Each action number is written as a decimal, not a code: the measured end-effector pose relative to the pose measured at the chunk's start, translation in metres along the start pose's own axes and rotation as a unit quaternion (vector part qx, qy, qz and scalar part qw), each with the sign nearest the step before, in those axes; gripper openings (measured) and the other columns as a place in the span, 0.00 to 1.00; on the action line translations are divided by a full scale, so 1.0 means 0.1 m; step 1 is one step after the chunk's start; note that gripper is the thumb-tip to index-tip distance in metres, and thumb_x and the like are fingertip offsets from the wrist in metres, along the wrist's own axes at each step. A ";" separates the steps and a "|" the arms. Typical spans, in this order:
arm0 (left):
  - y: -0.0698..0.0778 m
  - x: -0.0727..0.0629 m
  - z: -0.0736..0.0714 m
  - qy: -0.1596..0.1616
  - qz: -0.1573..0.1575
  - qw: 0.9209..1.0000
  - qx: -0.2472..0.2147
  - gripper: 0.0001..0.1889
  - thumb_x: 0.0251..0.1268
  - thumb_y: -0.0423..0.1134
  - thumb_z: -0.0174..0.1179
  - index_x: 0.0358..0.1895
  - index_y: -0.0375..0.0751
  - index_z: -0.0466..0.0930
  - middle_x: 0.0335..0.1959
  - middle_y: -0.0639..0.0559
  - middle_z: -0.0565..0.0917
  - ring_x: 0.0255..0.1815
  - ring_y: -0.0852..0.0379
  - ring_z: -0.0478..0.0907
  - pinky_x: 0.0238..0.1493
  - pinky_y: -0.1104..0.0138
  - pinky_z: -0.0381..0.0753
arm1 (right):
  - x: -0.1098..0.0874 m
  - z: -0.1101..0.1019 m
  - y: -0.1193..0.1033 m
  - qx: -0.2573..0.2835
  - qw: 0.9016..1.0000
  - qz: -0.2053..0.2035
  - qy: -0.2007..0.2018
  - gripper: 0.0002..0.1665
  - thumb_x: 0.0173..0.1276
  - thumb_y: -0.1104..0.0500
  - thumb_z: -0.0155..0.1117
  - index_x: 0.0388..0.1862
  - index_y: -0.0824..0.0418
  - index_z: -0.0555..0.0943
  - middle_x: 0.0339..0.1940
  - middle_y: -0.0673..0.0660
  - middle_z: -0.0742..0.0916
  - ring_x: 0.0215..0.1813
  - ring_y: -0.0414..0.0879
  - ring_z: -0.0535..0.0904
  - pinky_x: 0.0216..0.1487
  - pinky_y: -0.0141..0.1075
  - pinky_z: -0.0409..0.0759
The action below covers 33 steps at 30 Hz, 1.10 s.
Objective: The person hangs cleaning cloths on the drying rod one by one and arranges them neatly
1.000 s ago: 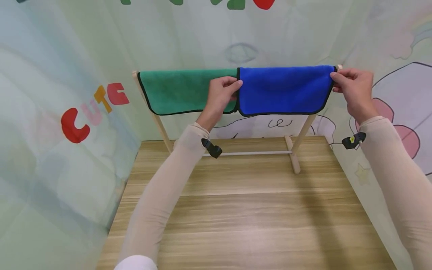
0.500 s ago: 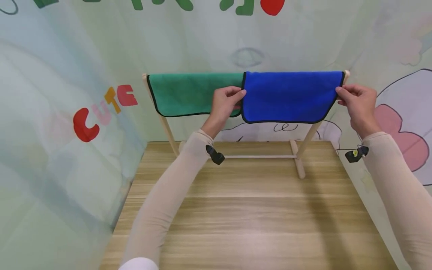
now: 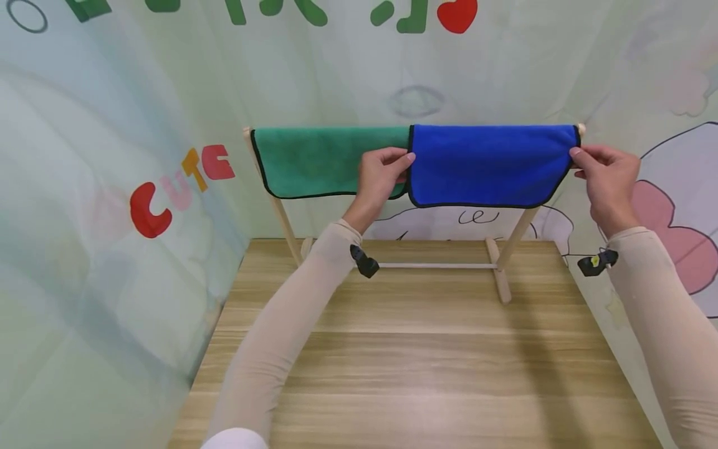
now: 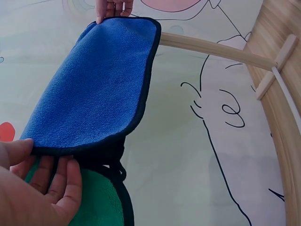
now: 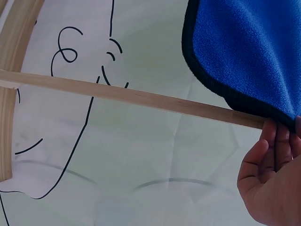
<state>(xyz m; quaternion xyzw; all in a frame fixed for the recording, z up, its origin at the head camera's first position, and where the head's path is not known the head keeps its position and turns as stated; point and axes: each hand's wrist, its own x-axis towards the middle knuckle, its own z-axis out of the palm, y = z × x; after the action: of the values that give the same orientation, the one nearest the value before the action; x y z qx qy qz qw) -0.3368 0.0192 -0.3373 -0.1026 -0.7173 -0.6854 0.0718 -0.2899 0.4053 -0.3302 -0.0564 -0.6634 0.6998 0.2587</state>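
A blue towel with black edging hangs folded over the right half of a wooden rack. Beside it on the left hangs a green towel, also edged in black. My left hand pinches the blue towel's left edge between thumb and fingers, in front of the green towel. At the opposite edge, by the rack's right post, my right hand pinches the blue towel too. In the left wrist view, the left hand's fingers reach behind the blue edge. The rack's top bar is covered by the towels.
The rack stands at the back of a wood-grain table, close to a printed backdrop. Backdrop walls also rise on the left and right. A thin lower bar joins the rack's feet.
The head view has shifted, so the rack and towels appear lower and further right. Both hands keep their pinch on the blue towel's edges, and its lower edge hangs slightly lower against the green towel's.
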 end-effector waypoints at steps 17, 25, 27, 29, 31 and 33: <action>-0.16 -0.10 -0.30 -0.040 0.037 0.998 0.016 0.09 0.80 0.37 0.70 0.54 0.36 0.92 0.45 0.45 0.93 0.45 0.45 0.91 0.51 0.57 0.92 | -0.09 -0.02 0.18 -0.169 0.983 -0.054 -0.041 0.12 0.81 0.59 0.71 0.55 0.65 0.91 0.35 0.38 0.92 0.40 0.33 0.87 0.44 0.22 0.81; -0.33 -0.33 -0.62 -0.040 0.054 0.993 0.102 0.13 0.82 0.41 0.68 0.59 0.37 0.91 0.47 0.46 0.92 0.47 0.50 0.88 0.50 0.61 0.90 | -0.33 -0.06 0.38 -0.281 0.954 -0.071 -0.076 0.19 0.82 0.54 0.69 0.58 0.68 0.89 0.32 0.24 0.86 0.40 0.24 0.83 0.43 0.18 0.76; -0.41 -0.40 -0.69 -0.041 0.063 0.989 0.130 0.14 0.82 0.41 0.68 0.59 0.37 0.91 0.48 0.46 0.92 0.49 0.51 0.88 0.52 0.61 0.88 | -0.42 -0.07 0.45 -0.306 0.944 -0.084 -0.091 0.19 0.83 0.53 0.69 0.58 0.68 0.89 0.33 0.22 0.84 0.41 0.23 0.82 0.42 0.18 0.76; -0.49 -0.47 -0.76 -0.044 0.072 0.985 0.153 0.14 0.83 0.41 0.67 0.60 0.37 0.91 0.50 0.46 0.92 0.51 0.50 0.87 0.54 0.59 0.87 | -0.53 -0.09 0.52 -0.323 0.936 -0.094 -0.107 0.21 0.84 0.52 0.68 0.59 0.69 0.89 0.36 0.23 0.85 0.42 0.24 0.81 0.41 0.18 0.75; -0.58 -0.55 -0.83 -0.050 0.074 0.980 0.175 0.15 0.83 0.42 0.67 0.61 0.37 0.90 0.53 0.46 0.92 0.54 0.50 0.86 0.57 0.56 0.86 | -0.65 -0.09 0.60 -0.335 0.928 -0.106 -0.123 0.20 0.84 0.52 0.68 0.59 0.68 0.90 0.38 0.28 0.87 0.42 0.24 0.80 0.40 0.18 0.75; -0.66 -0.62 -0.90 -0.057 0.073 0.977 0.191 0.15 0.84 0.42 0.66 0.62 0.37 0.90 0.55 0.45 0.92 0.57 0.49 0.86 0.60 0.53 0.85 | -0.76 -0.08 0.69 -0.340 0.922 -0.121 -0.139 0.19 0.84 0.54 0.68 0.58 0.69 0.90 0.41 0.38 0.90 0.41 0.24 0.80 0.39 0.17 0.76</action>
<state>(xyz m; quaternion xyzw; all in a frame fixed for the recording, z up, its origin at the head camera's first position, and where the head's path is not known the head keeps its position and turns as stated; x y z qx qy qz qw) -0.2968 -0.0763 -0.4119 -0.1785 -0.8284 -0.5217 0.0988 -0.2409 0.3807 -0.4169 0.0376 -0.8925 0.3966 0.2116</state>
